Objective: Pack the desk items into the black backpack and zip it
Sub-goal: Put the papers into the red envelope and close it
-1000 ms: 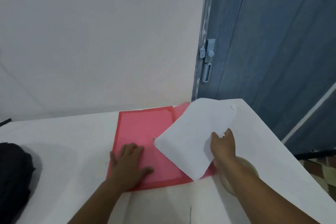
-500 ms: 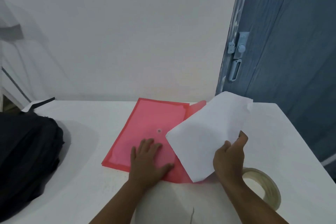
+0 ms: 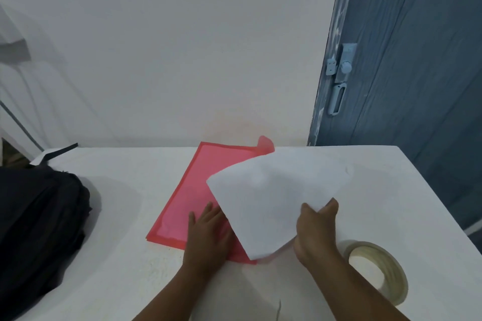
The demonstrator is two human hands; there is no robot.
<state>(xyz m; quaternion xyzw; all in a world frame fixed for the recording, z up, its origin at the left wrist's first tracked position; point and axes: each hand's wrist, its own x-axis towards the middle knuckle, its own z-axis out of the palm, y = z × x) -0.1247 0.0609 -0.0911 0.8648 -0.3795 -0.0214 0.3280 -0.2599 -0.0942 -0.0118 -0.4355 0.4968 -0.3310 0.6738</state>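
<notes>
While pinching paper (image 3: 276, 200), fingers (image 3: 307, 216) curled.

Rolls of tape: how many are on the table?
1. The tape roll lies flat at the table's near right corner, beside the right hand's wrist. Others might be hidden under the paper.

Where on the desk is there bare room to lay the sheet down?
Bare desk lies between the black backpack and red folder, and beyond the tape roll. The near-right part is crowded: both hands, white sheet, tape roll.
</notes>
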